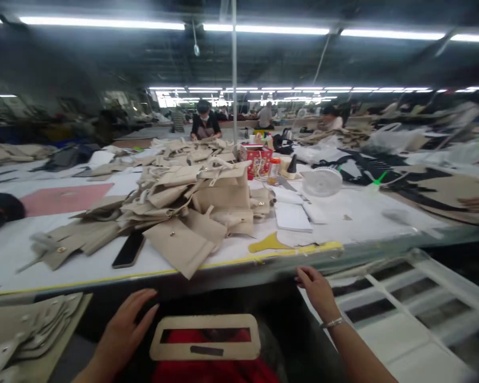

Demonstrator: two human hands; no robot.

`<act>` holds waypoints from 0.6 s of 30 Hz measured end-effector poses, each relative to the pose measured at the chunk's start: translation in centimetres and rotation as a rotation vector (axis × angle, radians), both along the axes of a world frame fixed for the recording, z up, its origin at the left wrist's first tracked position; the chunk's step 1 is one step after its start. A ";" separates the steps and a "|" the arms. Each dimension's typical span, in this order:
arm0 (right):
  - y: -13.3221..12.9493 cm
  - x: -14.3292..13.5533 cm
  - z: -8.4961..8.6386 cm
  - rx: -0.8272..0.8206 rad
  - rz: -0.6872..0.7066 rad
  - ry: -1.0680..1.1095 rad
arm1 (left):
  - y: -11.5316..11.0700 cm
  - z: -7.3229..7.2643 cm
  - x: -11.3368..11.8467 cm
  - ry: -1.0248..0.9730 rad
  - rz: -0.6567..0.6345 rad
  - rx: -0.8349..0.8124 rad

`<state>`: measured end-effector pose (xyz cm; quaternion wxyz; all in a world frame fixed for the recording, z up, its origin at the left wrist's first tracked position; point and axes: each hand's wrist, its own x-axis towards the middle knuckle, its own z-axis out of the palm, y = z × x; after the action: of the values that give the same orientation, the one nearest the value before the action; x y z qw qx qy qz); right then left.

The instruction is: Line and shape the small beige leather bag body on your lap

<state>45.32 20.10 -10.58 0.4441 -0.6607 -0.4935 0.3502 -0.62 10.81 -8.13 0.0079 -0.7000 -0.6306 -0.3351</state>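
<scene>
My left hand (125,330) hovers in front of the table's edge, thumb and fingers apart, holding nothing. Below and to its right, a cream-coloured oblong frame (241,349) with a long slot lies over red cloth (207,372) at my lap; a small dark strip (206,351) shows on it. My right hand (317,291) is near the table's front edge, fingers loosely stretched and nothing visible in them. Beyond my hands, a heap of beige bag pieces (179,242) with straps and metal studs covers the tabletop, beside a black phone (129,249).
Stacked beige panels (32,330) sit at lower left. A white slotted crate (399,330) stands at lower right. On the table are a yellow piece (269,243), white pads (293,217), a red box (256,159) and a small fan (322,182). A person (205,125) works across the table.
</scene>
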 end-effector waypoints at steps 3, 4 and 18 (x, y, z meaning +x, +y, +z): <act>2.1 -6.2 1.3 -0.011 0.249 0.010 | 4.4 -0.5 1.0 0.103 -0.094 -0.097; 2.4 -8.1 1.5 -0.020 0.337 0.011 | 6.3 -0.7 1.5 0.144 -0.112 -0.147; 12.0 -27.1 5.1 0.166 0.643 -0.527 | 10.6 -1.6 0.5 0.063 -0.213 -0.402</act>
<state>18.24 32.10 -5.52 0.2227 -0.5023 -0.7976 0.2491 -0.13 21.38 -9.73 -0.1475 -0.7604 -0.6065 -0.1794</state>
